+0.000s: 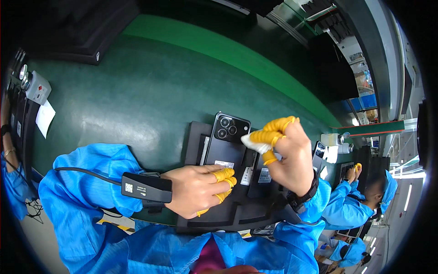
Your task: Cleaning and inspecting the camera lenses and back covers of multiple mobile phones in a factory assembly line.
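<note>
A dark smartphone (223,150) with a three-lens camera block lies back up on a black foam tray (194,137). My left hand (196,189), with yellow finger cots, curls over its lower end and holds it; the fingertips are partly hidden. Above the phone's right side, my right hand (287,153) pinches a white wipe (255,144) between fingers in yellow cots. The wipe is close to the camera block; whether it touches, I cannot tell. Below my right hand, a second dark phone (262,178) with a white label sits in the tray, partly covered.
A green mat covers the bench (132,96). White dispenser bottles stand at the far left (39,89) and right (331,139). Black foam (82,36) is stacked at the back left. A co-worker in blue (351,201) works at the right. Another phone (319,150) shows beyond my right wrist.
</note>
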Demonstrator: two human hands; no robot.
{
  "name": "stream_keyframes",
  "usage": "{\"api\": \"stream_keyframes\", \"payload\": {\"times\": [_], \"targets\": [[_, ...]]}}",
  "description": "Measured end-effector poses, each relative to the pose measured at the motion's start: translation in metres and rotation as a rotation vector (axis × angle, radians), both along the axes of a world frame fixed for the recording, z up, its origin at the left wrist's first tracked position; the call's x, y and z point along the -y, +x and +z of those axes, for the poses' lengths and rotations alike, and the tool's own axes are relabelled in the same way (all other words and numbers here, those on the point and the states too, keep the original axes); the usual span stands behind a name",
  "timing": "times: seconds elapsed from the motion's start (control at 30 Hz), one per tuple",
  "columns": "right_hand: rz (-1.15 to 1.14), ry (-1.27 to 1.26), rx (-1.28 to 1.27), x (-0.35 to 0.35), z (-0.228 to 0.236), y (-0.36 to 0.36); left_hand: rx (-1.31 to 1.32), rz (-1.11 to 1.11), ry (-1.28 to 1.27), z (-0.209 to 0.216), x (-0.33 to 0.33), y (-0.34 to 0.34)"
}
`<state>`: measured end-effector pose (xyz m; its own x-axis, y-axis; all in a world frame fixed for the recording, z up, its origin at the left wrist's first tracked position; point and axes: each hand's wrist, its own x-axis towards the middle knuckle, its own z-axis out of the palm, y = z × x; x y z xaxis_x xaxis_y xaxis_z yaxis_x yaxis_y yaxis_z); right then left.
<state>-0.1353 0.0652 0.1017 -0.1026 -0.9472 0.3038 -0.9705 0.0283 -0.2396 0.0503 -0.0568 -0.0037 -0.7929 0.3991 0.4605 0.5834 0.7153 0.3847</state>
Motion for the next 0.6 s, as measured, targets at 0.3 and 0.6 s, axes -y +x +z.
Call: {"api": "stream_keyframes", "payload": {"times": [0.3, 0.6], "targets": [[0.106, -0.146, -0.163, 0.021, -0.04, 0.008, 0.054, -0.03, -0.007, 0.004, 0.002, -0.002], [0.024, -0.093, -0.221, 0.004, -0.037, 0.003, -0.014, -0.007, -0.007, -0.002, 0.002, -0.002]]}}
